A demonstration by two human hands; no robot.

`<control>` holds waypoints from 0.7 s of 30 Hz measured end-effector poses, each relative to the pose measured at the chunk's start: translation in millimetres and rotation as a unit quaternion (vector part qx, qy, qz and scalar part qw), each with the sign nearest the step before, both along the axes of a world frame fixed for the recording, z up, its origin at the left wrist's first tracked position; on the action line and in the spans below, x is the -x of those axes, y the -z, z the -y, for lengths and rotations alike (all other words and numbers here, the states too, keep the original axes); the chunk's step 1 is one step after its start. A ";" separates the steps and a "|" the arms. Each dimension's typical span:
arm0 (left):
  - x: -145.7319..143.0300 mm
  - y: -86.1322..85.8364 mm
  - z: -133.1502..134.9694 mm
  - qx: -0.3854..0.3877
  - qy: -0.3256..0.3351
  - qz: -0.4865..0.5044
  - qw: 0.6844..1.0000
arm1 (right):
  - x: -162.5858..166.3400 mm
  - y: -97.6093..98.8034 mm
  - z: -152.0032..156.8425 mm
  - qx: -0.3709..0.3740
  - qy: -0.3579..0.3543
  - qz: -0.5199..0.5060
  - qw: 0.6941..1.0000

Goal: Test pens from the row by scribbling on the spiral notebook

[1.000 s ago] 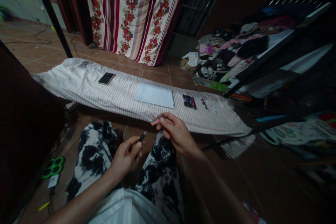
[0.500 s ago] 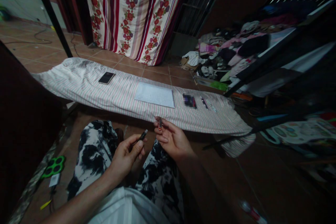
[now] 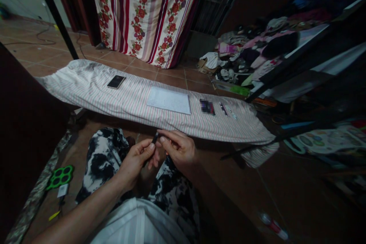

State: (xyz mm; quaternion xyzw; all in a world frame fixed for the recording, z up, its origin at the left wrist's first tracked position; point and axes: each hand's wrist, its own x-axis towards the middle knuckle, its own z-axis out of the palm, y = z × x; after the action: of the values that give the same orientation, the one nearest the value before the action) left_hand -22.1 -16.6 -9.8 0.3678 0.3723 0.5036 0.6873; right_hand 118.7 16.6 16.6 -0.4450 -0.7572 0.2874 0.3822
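Observation:
My left hand (image 3: 137,160) is closed on a slim black pen-like stick (image 3: 155,137), which points up and away with a pale tip. Its exact kind is too small to tell. Close by on the right, my right hand (image 3: 181,152) has its thumb and fingers drawn together, the fingertips right by the pale tip. Whatever lies inside the right fingers is mostly hidden. Both hands are above my knees, just short of the cloth-covered bench (image 3: 128,103). On that cloth lies an open spiral notebook (image 3: 168,100), beyond my hands.
A phone (image 3: 116,81) lies left on the cloth; a blurred dark packet (image 3: 207,106) and two slim pens (image 3: 223,109) lie right. A green four-ring object (image 3: 60,177) and a bottle (image 3: 273,225) are on the floor. Clothes (image 3: 257,49) are piled behind.
My right hand has moved left and turned, bringing its fingers to the tip of the black stick. The small metallic, orange-ended thing seen in it before is now hidden.

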 end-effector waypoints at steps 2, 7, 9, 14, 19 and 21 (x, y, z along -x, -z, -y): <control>0.8 -2.3 -1.6 -0.005 0.010 -0.004 1.000 | -0.4 -0.8 -0.5 -0.048 -0.006 0.032 0.998; 0.6 -5.8 -4.8 -0.017 0.047 0.012 0.999 | -1.0 -4.2 -4.1 -0.113 -0.047 0.087 0.989; 0.0 -6.4 -4.7 -0.010 0.056 0.033 0.998 | -1.1 -5.0 -5.2 -0.112 -0.053 0.086 0.989; -3.3 -8.9 -4.6 -0.010 0.036 0.048 0.998 | -2.6 -7.5 -6.0 -0.087 -0.030 0.067 0.994; -9.2 -8.2 -5.6 -0.036 0.005 0.061 0.997 | -4.7 -13.7 -8.5 -0.110 -0.039 0.084 0.990; -10.5 -6.5 -5.3 -0.037 -0.010 0.064 0.997 | -5.3 -14.6 -8.7 -0.113 -0.052 0.095 0.988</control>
State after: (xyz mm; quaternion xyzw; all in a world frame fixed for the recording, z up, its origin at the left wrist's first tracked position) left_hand -11.6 -11.3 -3.3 0.3561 0.3122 0.5467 0.6905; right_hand 124.0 25.4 31.2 -0.3843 -0.8396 0.1762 0.3411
